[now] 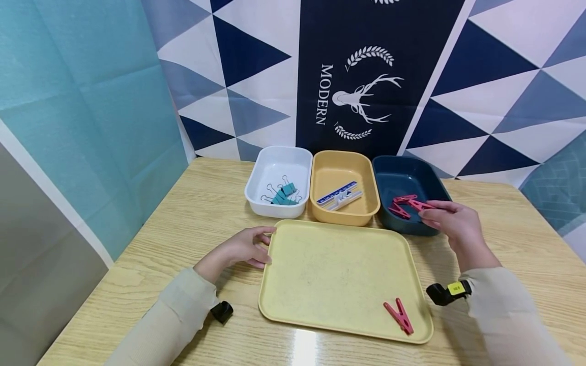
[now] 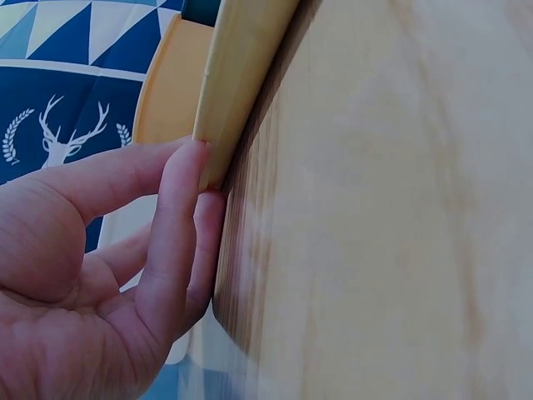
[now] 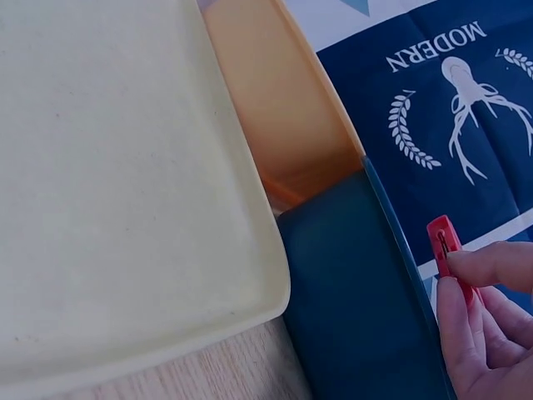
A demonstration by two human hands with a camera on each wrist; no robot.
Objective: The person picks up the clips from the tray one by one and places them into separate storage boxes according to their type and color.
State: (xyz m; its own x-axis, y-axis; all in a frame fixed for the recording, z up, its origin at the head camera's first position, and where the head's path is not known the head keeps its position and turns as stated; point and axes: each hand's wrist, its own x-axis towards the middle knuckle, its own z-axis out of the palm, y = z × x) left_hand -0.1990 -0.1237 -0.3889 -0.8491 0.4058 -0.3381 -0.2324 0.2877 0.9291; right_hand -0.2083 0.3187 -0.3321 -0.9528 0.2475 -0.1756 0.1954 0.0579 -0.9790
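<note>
Thumb and fingertips of my left hand [image 1: 244, 247] touch the left edge of the yellow tray [image 1: 339, 274]. In the left wrist view, the fingers of that hand [image 2: 141, 258] are gently bent against the tray's rim [image 2: 225, 100]. My right hand [image 1: 453, 223] pinches a red clothespin [image 3: 448, 250] over the dark blue bin's right front side. Several more red clothespins [image 1: 399, 209] lie inside that dark blue bin [image 1: 398, 175]. Another red clothespin [image 1: 400, 317] rests on the tray near its front right corner.
A white bin [image 1: 279, 157] containing teal binder clips [image 1: 284, 195] stands at the back. Beside it, the ochre bin [image 1: 341, 162] contains blue and white clips [image 1: 341, 195]. All three bins line up behind the tray on the wooden table [image 1: 183, 213], before a patterned cloth [image 1: 256, 66].
</note>
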